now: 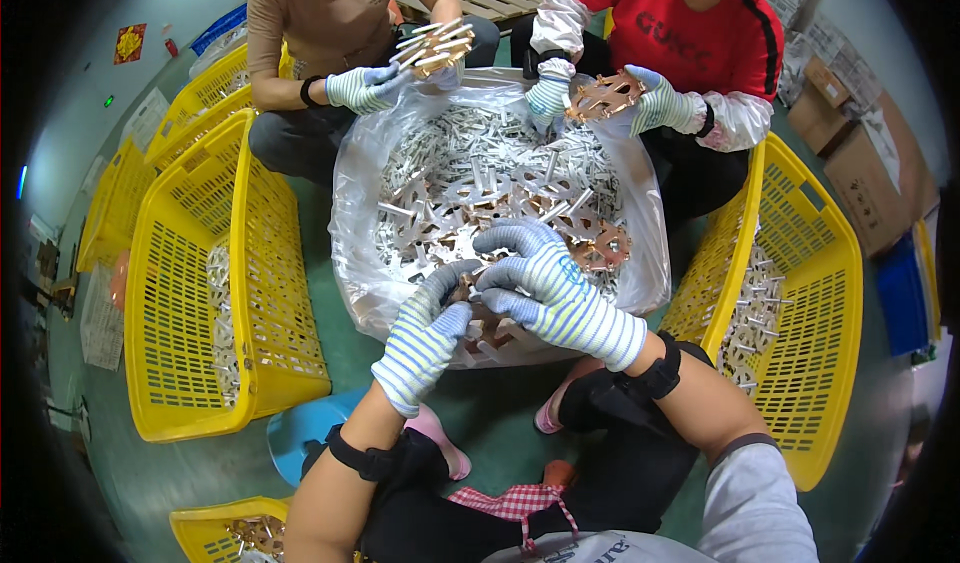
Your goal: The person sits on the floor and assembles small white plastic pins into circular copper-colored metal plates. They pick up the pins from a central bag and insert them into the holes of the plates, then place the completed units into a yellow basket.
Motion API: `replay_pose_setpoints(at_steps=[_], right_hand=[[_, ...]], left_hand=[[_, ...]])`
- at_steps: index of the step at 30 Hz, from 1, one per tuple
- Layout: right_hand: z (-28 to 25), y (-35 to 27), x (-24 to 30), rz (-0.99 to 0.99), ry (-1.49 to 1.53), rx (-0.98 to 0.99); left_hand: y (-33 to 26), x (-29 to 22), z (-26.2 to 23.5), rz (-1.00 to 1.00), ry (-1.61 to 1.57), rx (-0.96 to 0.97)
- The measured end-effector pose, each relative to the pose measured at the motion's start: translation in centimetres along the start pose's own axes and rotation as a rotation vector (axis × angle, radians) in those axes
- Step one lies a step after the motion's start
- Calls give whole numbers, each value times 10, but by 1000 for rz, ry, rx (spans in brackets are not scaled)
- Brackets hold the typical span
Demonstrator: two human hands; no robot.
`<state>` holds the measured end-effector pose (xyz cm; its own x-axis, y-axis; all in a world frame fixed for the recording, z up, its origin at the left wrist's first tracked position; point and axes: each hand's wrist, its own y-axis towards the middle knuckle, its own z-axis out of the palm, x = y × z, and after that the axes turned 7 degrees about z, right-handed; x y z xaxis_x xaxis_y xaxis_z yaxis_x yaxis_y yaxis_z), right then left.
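My left hand (425, 338) and my right hand (565, 293), both in striped knit gloves with grey fingertips, are closed around a copper-coloured metal piece (488, 325). Pale stubby pins stick out of it, and my fingers hide most of its shape. I hold it over the near rim of a large tub lined with clear plastic (350, 233). Small silvery-white metal pieces (450, 148) fill the tub in a loose heap. A copper-coloured openwork disc (603, 250) lies on the heap, just beyond my right hand.
Across the tub, two gloved co-workers hold copper-coloured openwork parts, one with white rods (435, 48), one flatter (607, 95). Yellow crates with metal parts stand left (285, 273) and right (815, 343). A smaller yellow crate (205, 523) and blue basin (300, 433) sit near my legs.
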<state>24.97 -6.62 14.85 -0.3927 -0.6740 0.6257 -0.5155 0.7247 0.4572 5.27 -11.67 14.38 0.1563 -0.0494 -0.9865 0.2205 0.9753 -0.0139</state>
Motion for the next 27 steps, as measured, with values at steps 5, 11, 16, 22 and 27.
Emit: replay_pose_setpoints(at_steps=[5, 11, 16, 22, 27], right_hand=[[4, 0, 8, 48, 95, -1], [5, -2, 6, 13, 152, -29], [7, -1, 11, -78, 90, -56], [14, -3, 11, -112, 23, -106], [1, 0, 1, -60, 86, -156]], left_hand=[[-2, 8, -2, 225, 215, -46], [-1, -14, 15, 109, 149, -114], [-4, -6, 9, 163, 228, -150], [-6, -8, 9, 80, 96, -148], [4, -14, 0, 115, 192, -152]])
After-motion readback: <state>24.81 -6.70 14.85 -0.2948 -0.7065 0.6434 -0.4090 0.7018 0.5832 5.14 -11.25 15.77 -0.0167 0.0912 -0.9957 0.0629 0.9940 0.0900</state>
